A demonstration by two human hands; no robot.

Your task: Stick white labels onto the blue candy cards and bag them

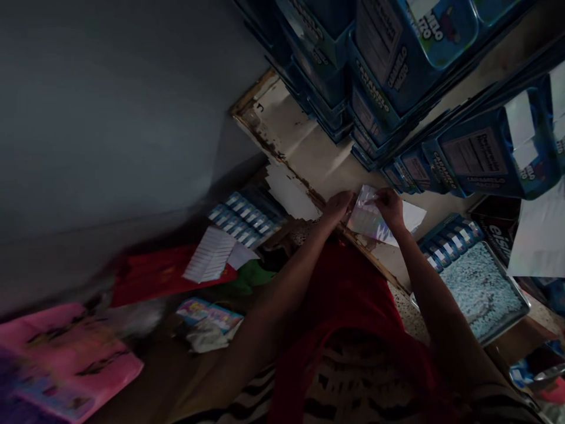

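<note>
Near the middle of the head view, a shiny, see-through sheet or bag [368, 220] lies over the worn light table, with a white paper [414, 217] under its right side. My left hand [339, 206] is at the sheet's left edge, its fingers curled; what they hold, if anything, is too dark to tell. Over the sheet's upper right part is my right hand [389, 206], with thumb and fingers pinched on the clear film.
Stacked blue boxes [384, 65] rise at the upper right. A metal tray [523, 303] of pale blue pieces stands right of my right forearm. White slips [210, 254] lie on a red item [150, 274] at the left, near small blue packs [247, 217].
</note>
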